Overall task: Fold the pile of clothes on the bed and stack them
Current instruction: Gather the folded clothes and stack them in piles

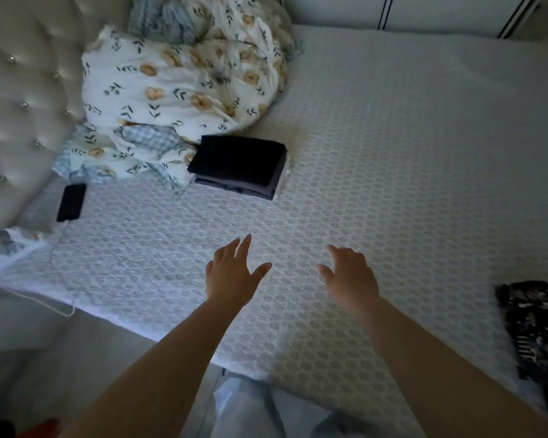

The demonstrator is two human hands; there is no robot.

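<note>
Now left hand (231, 273), right hand (351, 273) spread, seemingly above bed (393, 153), holding nothing

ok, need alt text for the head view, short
Two bare hands, left hand and right hand, hover open and empty over a white textured bed. Beyond them sits a stack of folded dark clothes, beside a crumpled floral blanket and a phone. A dark patterned garment lies unfolded at the right edge.
</note>
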